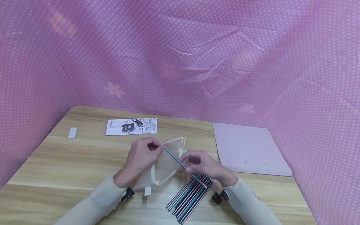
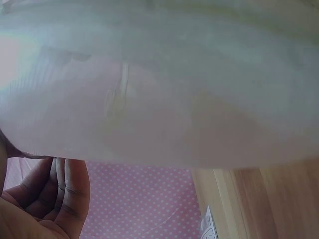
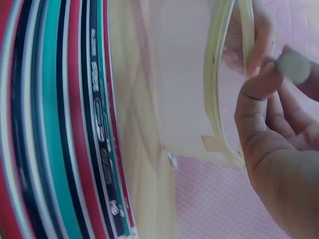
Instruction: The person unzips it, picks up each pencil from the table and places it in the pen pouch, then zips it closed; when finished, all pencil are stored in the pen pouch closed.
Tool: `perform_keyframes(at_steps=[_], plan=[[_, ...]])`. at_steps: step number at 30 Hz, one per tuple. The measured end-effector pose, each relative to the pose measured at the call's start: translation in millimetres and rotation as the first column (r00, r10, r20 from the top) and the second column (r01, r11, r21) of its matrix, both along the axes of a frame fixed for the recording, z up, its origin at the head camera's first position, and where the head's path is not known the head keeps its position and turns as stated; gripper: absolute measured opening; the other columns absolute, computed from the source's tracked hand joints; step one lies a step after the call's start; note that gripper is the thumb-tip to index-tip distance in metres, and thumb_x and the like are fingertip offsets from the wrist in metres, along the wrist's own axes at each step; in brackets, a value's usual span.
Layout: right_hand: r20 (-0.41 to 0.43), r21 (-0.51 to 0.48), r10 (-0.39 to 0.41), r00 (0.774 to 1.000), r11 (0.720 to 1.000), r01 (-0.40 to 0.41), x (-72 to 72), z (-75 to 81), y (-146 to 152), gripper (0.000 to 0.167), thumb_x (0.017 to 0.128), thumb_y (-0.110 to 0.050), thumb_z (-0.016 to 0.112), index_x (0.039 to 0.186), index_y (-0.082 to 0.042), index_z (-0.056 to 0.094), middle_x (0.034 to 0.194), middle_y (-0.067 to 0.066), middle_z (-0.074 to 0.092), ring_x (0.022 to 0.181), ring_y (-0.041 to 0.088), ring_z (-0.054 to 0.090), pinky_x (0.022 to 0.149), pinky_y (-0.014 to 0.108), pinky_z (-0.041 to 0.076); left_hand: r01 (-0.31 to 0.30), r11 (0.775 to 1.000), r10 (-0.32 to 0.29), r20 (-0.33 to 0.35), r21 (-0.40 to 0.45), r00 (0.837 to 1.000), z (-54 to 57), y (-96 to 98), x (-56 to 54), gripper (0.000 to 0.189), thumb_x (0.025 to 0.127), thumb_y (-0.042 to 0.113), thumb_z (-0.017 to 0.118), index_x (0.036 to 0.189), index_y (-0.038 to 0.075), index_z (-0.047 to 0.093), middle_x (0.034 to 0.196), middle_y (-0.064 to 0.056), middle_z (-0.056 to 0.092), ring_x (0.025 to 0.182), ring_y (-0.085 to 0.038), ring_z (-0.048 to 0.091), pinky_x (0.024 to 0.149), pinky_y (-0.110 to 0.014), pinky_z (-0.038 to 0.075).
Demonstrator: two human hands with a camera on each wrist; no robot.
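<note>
Blue-grey and slim, 1 pencil (image 1: pixel 175 158) is pinched between the thumb and fingers of the right hand (image 1: pixel 201 164), slanting with its upper end over the mouth of a pouch and its lower end above a bundle. The left hand (image 1: pixel 143 156) has its thumb and fingers closed together on the rim of that sheer, cream-edged pouch (image 1: pixel 166 164), which gapes between the 2 hands. Whether the pencil's upper end touches the pouch or the left fingertips, I cannot tell. A zip pull (image 1: pixel 183 142) hangs at the pouch's far corner, and a white tag (image 1: pixel 147 191) sticks out at its near side.

Just below the right hand, the bundle of striped pencils (image 1: pixel 189 200) in red, teal and black lies side by side on the wood-grain table (image 1: pixel 84 165). Beyond the left hand is a packaged ruler set (image 1: pixel 130 127) with black cats printed on it; farther left lies a small white block (image 1: pixel 72 132). To the right rests a pale pink board (image 1: pixel 250 148). Dotted pink cloth (image 1: pixel 180 62) surrounds the table.
</note>
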State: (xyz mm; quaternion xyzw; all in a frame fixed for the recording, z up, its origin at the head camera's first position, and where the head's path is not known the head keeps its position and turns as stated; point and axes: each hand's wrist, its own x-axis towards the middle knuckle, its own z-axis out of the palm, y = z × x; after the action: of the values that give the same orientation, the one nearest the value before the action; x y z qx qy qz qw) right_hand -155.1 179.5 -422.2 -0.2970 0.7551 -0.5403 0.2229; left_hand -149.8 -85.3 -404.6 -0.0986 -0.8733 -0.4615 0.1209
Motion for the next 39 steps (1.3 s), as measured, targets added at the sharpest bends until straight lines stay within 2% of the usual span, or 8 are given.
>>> perform_keyframes(at_steps=[3,5,10,15,21,27,36,39], plan=[[0.054,-0.004,-0.063,0.997,0.998,0.063,-0.5,-1.2,-1,0.034,0.089,-0.006,0.069,0.122,0.001,0.065,0.101,0.006,0.067,0.093,0.011,0.064,0.084,0.023,0.054,-0.001,1.000,0.001,-0.005,0.003,1.000,-0.1,0.3,-0.4,0.005,0.083,0.014,0.078,0.080,0.016,0.075,0.072,0.001,0.073,0.062,-0.008,0.061,0.057,-0.019,0.052],[0.119,-0.020,-0.091,0.989,0.995,0.094,-1.2,-2.4,-2,0.036,0.088,-0.003,0.068,0.123,0.004,0.064,0.100,0.006,0.067,0.090,0.010,0.065,0.079,0.021,0.055,-0.003,1.000,0.004,-0.004,0.004,1.000,-0.2,0.4,-0.5,0.005,0.082,0.014,0.079,0.080,0.016,0.075,0.071,0.002,0.073,0.061,-0.008,0.061,0.057,-0.019,0.052],[0.320,-0.093,-0.108,0.941,0.985,0.145,-3.5,-4.8,-3,0.041,0.089,0.006,0.063,0.129,0.013,0.056,0.098,0.004,0.068,0.081,0.008,0.066,0.069,0.019,0.056,-0.008,1.000,0.008,0.005,0.007,1.000,0.2,0.5,-0.5,0.004,0.083,0.014,0.079,0.080,0.015,0.075,0.070,0.002,0.072,0.061,-0.008,0.061,0.056,-0.019,0.052],[0.422,-0.143,-0.112,0.900,0.972,0.188,-4.2,-7.0,-7,0.048,0.090,0.002,0.064,0.135,0.014,0.051,0.097,-0.001,0.071,0.082,0.007,0.066,0.069,0.019,0.056,0.007,1.000,-0.008,0.004,0.014,1.000,0.7,1.7,1.5,0.004,0.083,0.015,0.079,0.082,0.012,0.076,0.071,0.001,0.072,0.061,-0.008,0.061,0.057,-0.020,0.053],[0.495,-0.185,-0.170,0.852,0.938,0.294,-2.0,-10.0,-19,0.051,0.092,-0.001,0.065,0.137,0.014,0.049,0.099,-0.003,0.075,0.086,0.006,0.070,0.071,0.019,0.058,0.059,0.997,-0.058,-0.030,0.040,0.998,-0.4,6.4,6.7,0.004,0.082,0.010,0.078,0.081,0.011,0.074,0.072,0.001,0.071,0.062,-0.007,0.061,0.057,-0.020,0.055],[0.545,-0.168,-0.262,0.797,0.896,0.410,2.7,-9.5,-29,0.050,0.094,-0.002,0.064,0.139,0.011,0.049,0.100,-0.002,0.076,0.086,0.008,0.072,0.073,0.022,0.060,0.087,0.996,-0.085,-0.055,0.037,0.995,-1.9,12.5,11.3,0.005,0.081,0.007,0.078,0.081,0.010,0.074,0.073,0.001,0.072,0.062,-0.006,0.061,0.056,-0.019,0.055],[0.592,-0.167,-0.335,0.733,0.839,0.518,15.5,-3.7,-47,0.046,0.095,0.000,0.062,0.139,0.007,0.050,0.097,-0.006,0.076,0.081,0.005,0.071,0.069,0.020,0.060,0.128,0.991,-0.125,-0.071,0.026,0.990,-5.9,21.5,21.1,0.005,0.083,0.008,0.077,0.080,0.011,0.073,0.072,0.003,0.070,0.062,-0.003,0.059,0.057,-0.018,0.054],[0.591,-0.165,-0.354,0.725,0.827,0.538,19.8,-2.8,-51,0.046,0.096,0.000,0.061,0.140,0.007,0.050,0.096,-0.008,0.075,0.079,0.005,0.069,0.069,0.020,0.059,0.135,0.991,-0.132,-0.087,0.025,0.987,-6.0,24.9,24.0,0.008,0.082,0.007,0.077,0.079,0.013,0.072,0.071,0.004,0.070,0.062,-0.001,0.058,0.057,-0.018,0.054]])
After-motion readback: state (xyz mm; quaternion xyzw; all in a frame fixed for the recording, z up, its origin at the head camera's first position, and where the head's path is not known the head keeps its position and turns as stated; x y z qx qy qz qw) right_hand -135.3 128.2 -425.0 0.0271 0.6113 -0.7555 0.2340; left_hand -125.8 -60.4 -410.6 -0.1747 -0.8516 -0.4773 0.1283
